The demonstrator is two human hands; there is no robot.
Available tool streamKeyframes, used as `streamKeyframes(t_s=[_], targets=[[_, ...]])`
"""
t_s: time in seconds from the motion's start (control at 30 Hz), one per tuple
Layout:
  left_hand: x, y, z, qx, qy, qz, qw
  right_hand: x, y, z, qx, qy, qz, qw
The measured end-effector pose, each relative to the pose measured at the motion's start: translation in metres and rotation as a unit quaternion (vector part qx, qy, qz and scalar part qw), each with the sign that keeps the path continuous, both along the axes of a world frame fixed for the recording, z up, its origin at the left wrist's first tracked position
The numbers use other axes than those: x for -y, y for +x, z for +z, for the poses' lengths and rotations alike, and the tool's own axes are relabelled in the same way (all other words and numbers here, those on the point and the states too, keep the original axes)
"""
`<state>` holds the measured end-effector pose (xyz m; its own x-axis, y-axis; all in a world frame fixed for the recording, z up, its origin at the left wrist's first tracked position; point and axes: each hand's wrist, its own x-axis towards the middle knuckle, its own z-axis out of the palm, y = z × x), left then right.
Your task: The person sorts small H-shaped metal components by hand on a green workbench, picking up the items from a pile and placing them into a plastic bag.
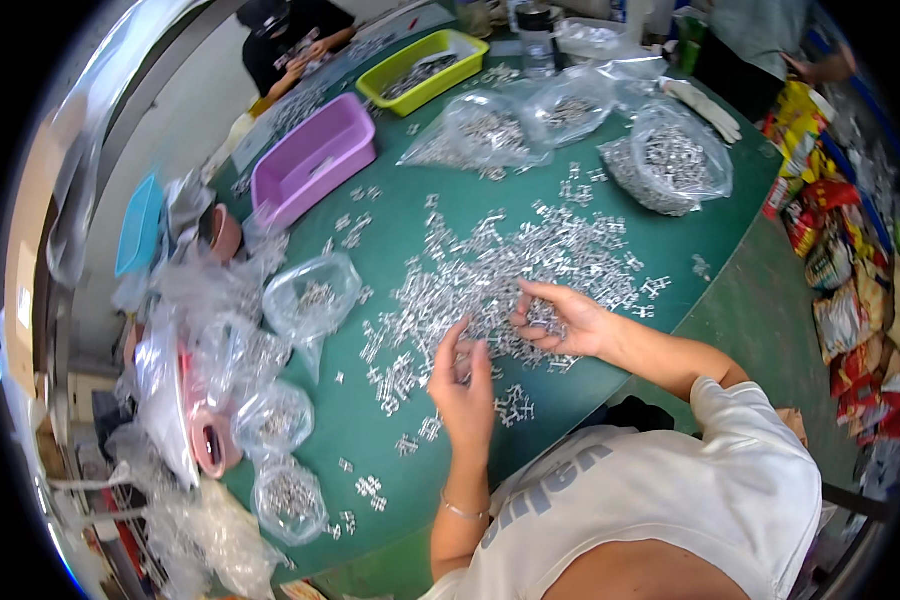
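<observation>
A wide pile of small silvery metal parts (510,265) spreads over the green tabletop (390,520). My right hand (567,318) is cupped at the near right side of the pile, with several of the small metal parts (545,317) lying against its curled fingers. At the pile's near edge, my left hand (460,390) is held upright with its fingers bent toward the thumb. Whatever lies between them is too small to make out. The two hands are apart and face each other.
Clear bags of metal parts (667,160) stand at the far right, others (290,500) along the left edge. A purple bin (315,165) and a yellow-green bin (422,70) sit at the back. Another person (295,45) works at far left. Colourful packets (835,270) lie on the right.
</observation>
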<state>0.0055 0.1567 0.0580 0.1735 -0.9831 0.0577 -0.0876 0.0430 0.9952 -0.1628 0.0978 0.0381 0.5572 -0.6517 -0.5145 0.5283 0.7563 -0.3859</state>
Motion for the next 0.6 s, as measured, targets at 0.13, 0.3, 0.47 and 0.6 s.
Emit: streamKeyframes(t_s=[0.13, 0.3, 0.47, 0.6], targets=[[-0.002, 0.009, -0.007, -0.091, 0.063, -0.049, 0.993, 0.011, -0.064, 0.025, -0.018, -0.147, -0.108, 0.983], [-0.004, 0.012, -0.013, -0.123, 0.079, -0.060, 0.987, 0.030, -0.137, 0.081, -0.198, -0.329, -0.321, 0.866], [-0.005, 0.011, -0.015, -0.128, 0.083, -0.070, 0.986, 0.041, -0.194, 0.089, 0.006, -0.287, -0.396, 0.872], [-0.006, 0.011, -0.019, -0.091, 0.081, -0.085, 0.989, 0.061, -0.204, 0.095, -0.393, -0.414, -0.453, 0.685]])
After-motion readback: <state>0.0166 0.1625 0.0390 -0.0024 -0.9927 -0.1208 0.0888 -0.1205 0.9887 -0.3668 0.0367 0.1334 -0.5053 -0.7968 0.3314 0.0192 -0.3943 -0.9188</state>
